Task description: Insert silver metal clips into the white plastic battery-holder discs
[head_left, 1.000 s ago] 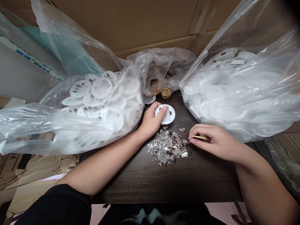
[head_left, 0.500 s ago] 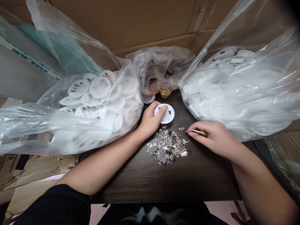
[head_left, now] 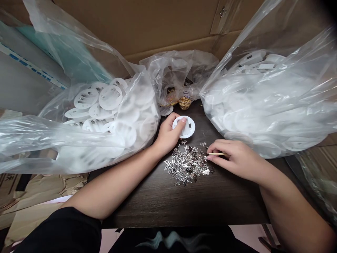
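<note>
My left hand [head_left: 168,133] grips a round white plastic disc [head_left: 189,130], its thumb lying across the top face and the other fingers hidden underneath. A small dark rectangular slot shows on that face. My right hand [head_left: 234,156] is closed on a thin pale stick [head_left: 216,154], its fingertips at the right edge of a heap of small silver metal clips [head_left: 184,165]. Some darker pieces are mixed into the heap. Whether the right fingertips also pinch one of the clips, I cannot make out.
Clear plastic bags full of white discs stand at left [head_left: 126,105] and right [head_left: 252,105]. Behind the disc, a small container of gold-coloured springs or pins [head_left: 184,103] sits by another plastic bag [head_left: 181,63]. Cardboard [head_left: 168,24] rises behind the dark table [head_left: 189,207].
My right hand has shifted slightly left and down to the heap's edge, and the stick has turned more level. My left hand still holds the disc in nearly the same place.
</note>
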Demonstrator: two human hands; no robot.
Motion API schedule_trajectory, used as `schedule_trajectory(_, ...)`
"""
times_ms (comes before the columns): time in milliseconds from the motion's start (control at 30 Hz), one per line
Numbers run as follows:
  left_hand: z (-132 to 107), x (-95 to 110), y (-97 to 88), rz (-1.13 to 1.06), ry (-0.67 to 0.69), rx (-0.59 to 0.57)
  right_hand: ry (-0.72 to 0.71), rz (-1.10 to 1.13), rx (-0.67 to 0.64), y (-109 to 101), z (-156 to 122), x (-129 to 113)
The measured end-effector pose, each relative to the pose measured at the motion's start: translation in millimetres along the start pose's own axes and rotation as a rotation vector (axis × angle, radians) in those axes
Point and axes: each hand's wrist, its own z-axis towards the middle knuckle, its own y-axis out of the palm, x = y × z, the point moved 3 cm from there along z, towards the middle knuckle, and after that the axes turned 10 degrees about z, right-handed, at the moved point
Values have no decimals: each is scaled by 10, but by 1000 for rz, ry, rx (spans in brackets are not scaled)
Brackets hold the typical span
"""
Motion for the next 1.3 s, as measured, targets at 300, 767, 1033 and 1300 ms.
schedule_trajectory(300,-7,6,-11,2,19,8,-296,-274,105,659,112,-621)
schedule_trajectory(767,-14,7,-5,-8,30,9,-339,-294,115,819,140,-634)
schedule_trajectory(1033,-7,-52,4,-27,18,-7,-289,227,218,712,165,-565)
schedule_trajectory(1300,-12,5,-9,-12,25,-9,77,726,248,597,172,-403)
